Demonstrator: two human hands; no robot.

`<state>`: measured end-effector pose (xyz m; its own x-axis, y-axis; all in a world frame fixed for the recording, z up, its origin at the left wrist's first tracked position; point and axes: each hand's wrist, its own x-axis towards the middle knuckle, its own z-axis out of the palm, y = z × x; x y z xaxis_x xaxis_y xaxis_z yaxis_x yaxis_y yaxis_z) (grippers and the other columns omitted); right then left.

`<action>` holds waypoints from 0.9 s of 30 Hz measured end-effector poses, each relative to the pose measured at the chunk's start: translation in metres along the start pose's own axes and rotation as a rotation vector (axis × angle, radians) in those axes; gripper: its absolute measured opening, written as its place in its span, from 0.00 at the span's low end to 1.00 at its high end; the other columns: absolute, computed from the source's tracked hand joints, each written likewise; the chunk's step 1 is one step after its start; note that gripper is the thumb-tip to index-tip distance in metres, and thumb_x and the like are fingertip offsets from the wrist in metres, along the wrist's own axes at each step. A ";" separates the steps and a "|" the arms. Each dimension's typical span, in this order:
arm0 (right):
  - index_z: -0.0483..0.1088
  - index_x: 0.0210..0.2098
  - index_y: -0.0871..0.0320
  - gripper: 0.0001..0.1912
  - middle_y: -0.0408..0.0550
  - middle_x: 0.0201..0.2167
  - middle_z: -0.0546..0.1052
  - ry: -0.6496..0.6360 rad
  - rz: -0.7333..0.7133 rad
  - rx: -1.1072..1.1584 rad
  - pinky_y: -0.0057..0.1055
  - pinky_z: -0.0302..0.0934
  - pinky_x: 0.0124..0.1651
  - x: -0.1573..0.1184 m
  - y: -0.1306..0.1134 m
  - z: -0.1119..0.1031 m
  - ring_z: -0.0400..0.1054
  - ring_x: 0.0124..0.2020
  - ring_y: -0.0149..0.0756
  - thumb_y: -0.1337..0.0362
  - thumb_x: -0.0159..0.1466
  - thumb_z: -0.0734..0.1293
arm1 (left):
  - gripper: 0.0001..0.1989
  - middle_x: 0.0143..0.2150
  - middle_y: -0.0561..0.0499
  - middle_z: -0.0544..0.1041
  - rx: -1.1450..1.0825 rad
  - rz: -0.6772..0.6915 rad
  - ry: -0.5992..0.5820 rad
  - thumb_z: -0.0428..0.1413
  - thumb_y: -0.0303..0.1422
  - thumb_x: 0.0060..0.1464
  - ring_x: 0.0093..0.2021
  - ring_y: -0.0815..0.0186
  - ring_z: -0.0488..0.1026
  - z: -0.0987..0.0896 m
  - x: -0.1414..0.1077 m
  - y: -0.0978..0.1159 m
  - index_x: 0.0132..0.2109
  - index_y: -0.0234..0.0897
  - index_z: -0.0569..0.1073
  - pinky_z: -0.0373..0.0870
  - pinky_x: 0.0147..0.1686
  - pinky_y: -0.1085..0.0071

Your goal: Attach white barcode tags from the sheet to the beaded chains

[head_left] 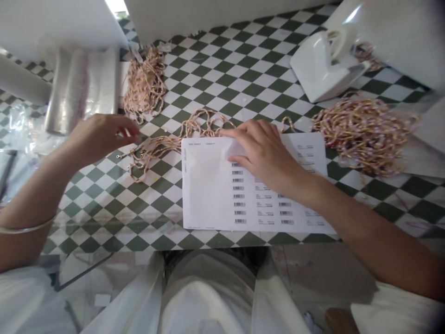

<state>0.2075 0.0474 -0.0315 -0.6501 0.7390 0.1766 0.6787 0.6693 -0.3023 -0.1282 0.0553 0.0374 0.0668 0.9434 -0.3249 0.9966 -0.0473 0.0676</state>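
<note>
My left hand (100, 139) hangs just above a tangle of gold and pink beaded chain (156, 150), with its fingers curled together; whatever lies between the fingertips is too small to tell. My right hand (264, 153) rests on a white sheet of barcode labels (208, 185), and a small white flap lifts under its thumb and forefinger. Beyond the sheet lie more heaps of the same chain, one at the far left (144, 86) and a bigger one at the right (363, 134). A thin bangle (28, 227) circles my left wrist.
The work surface is a green and white checkered tabletop (243, 93). A roll of clear plastic film (81, 90) stands at the back left. A white handled appliance (325, 65), perhaps an iron, sits at the back right. Clear plastic lies at the far left.
</note>
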 end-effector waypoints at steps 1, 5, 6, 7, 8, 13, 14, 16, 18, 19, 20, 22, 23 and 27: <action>0.59 0.60 0.55 0.21 0.55 0.45 0.66 0.003 -0.007 0.002 0.47 0.58 0.51 0.000 0.000 0.000 0.61 0.49 0.48 0.67 0.67 0.60 | 0.17 0.40 0.52 0.78 -0.053 -0.009 -0.018 0.54 0.43 0.57 0.34 0.73 0.70 0.002 -0.005 -0.009 0.46 0.37 0.76 0.68 0.39 0.71; 0.58 0.59 0.56 0.20 0.54 0.45 0.66 -0.001 -0.031 0.013 0.46 0.60 0.52 0.000 0.000 0.001 0.61 0.49 0.47 0.68 0.68 0.58 | 0.18 0.42 0.49 0.76 -0.195 0.046 -0.035 0.53 0.43 0.56 0.39 0.71 0.71 0.017 -0.015 -0.022 0.46 0.34 0.74 0.69 0.46 0.68; 0.58 0.59 0.56 0.20 0.55 0.45 0.66 -0.005 -0.032 0.012 0.46 0.60 0.52 0.000 0.000 0.002 0.61 0.50 0.47 0.68 0.68 0.58 | 0.18 0.42 0.49 0.76 -0.197 0.057 -0.028 0.52 0.43 0.56 0.39 0.70 0.71 0.021 -0.016 -0.021 0.45 0.34 0.74 0.69 0.47 0.68; 0.59 0.59 0.57 0.20 0.55 0.44 0.66 -0.008 -0.031 0.008 0.46 0.60 0.52 0.000 0.001 0.002 0.61 0.50 0.46 0.68 0.68 0.59 | 0.18 0.42 0.48 0.76 -0.191 0.062 -0.027 0.51 0.43 0.57 0.39 0.70 0.71 0.024 -0.016 -0.019 0.44 0.33 0.74 0.70 0.46 0.68; 0.59 0.59 0.58 0.20 0.55 0.44 0.66 -0.012 -0.028 0.001 0.46 0.60 0.52 0.001 0.001 0.002 0.61 0.49 0.46 0.68 0.68 0.59 | 0.18 0.41 0.48 0.76 -0.175 0.061 -0.030 0.50 0.44 0.56 0.38 0.70 0.71 0.026 -0.015 -0.016 0.42 0.33 0.74 0.70 0.45 0.68; 0.60 0.59 0.61 0.20 0.56 0.44 0.67 -0.020 -0.024 -0.015 0.46 0.60 0.51 0.001 -0.001 0.001 0.61 0.49 0.47 0.68 0.67 0.60 | 0.19 0.50 0.46 0.73 -0.008 0.130 0.022 0.44 0.43 0.59 0.43 0.66 0.72 0.024 -0.018 -0.011 0.42 0.36 0.74 0.70 0.44 0.66; 0.60 0.59 0.60 0.20 0.56 0.45 0.67 -0.017 -0.023 -0.013 0.46 0.61 0.51 0.001 -0.001 0.001 0.61 0.49 0.47 0.67 0.68 0.59 | 0.20 0.53 0.46 0.71 0.022 0.166 0.053 0.43 0.43 0.60 0.45 0.65 0.72 0.023 -0.019 -0.012 0.43 0.36 0.74 0.70 0.46 0.66; 0.60 0.59 0.60 0.20 0.57 0.45 0.67 -0.014 -0.024 -0.016 0.46 0.61 0.51 0.000 -0.001 0.000 0.61 0.50 0.47 0.67 0.68 0.59 | 0.20 0.55 0.46 0.70 0.040 0.187 0.090 0.42 0.43 0.62 0.47 0.65 0.71 0.021 -0.021 -0.014 0.45 0.36 0.73 0.69 0.48 0.66; 0.60 0.59 0.60 0.20 0.57 0.46 0.67 -0.019 -0.024 -0.023 0.47 0.61 0.51 0.000 -0.001 0.000 0.62 0.50 0.47 0.66 0.68 0.59 | 0.19 0.49 0.48 0.74 0.003 0.105 0.120 0.43 0.43 0.62 0.43 0.67 0.72 0.020 -0.022 -0.015 0.47 0.36 0.72 0.70 0.46 0.68; 0.60 0.59 0.60 0.20 0.57 0.46 0.67 -0.025 -0.023 -0.025 0.47 0.61 0.52 0.000 -0.001 0.000 0.62 0.50 0.48 0.66 0.68 0.59 | 0.18 0.45 0.50 0.76 -0.027 0.052 0.144 0.44 0.43 0.62 0.41 0.68 0.72 0.019 -0.022 -0.015 0.48 0.36 0.71 0.70 0.44 0.69; 0.60 0.59 0.60 0.20 0.57 0.46 0.67 -0.033 -0.017 -0.023 0.47 0.61 0.52 0.001 -0.001 0.000 0.62 0.50 0.48 0.66 0.68 0.59 | 0.18 0.42 0.52 0.77 -0.061 0.007 0.187 0.45 0.42 0.62 0.39 0.70 0.72 0.018 -0.022 -0.013 0.48 0.36 0.71 0.70 0.43 0.70; 0.60 0.59 0.59 0.21 0.57 0.48 0.68 -0.038 0.000 0.000 0.49 0.61 0.54 0.002 -0.001 0.000 0.62 0.52 0.49 0.65 0.68 0.60 | 0.17 0.36 0.54 0.77 -0.160 -0.031 0.311 0.47 0.41 0.60 0.36 0.72 0.72 0.013 -0.025 -0.007 0.48 0.35 0.71 0.70 0.42 0.71; 0.59 0.60 0.58 0.22 0.58 0.50 0.68 -0.033 0.005 0.022 0.50 0.60 0.56 0.003 -0.002 0.000 0.61 0.55 0.50 0.64 0.68 0.60 | 0.17 0.34 0.55 0.77 -0.241 -0.024 0.355 0.49 0.41 0.59 0.36 0.72 0.72 0.010 -0.028 -0.002 0.48 0.35 0.72 0.70 0.42 0.71; 0.50 0.66 0.53 0.28 0.56 0.66 0.58 -0.014 -0.048 0.215 0.52 0.48 0.68 0.003 -0.009 -0.007 0.49 0.69 0.48 0.58 0.69 0.59 | 0.14 0.32 0.56 0.76 -0.685 0.154 0.350 0.56 0.41 0.55 0.33 0.73 0.72 -0.004 -0.047 0.034 0.47 0.42 0.74 0.73 0.39 0.69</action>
<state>0.2020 0.0446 -0.0218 -0.6855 0.7046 0.1834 0.5594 0.6710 -0.4867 -0.0979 0.0109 0.0583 0.0689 0.9967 0.0440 0.7178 -0.0801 0.6916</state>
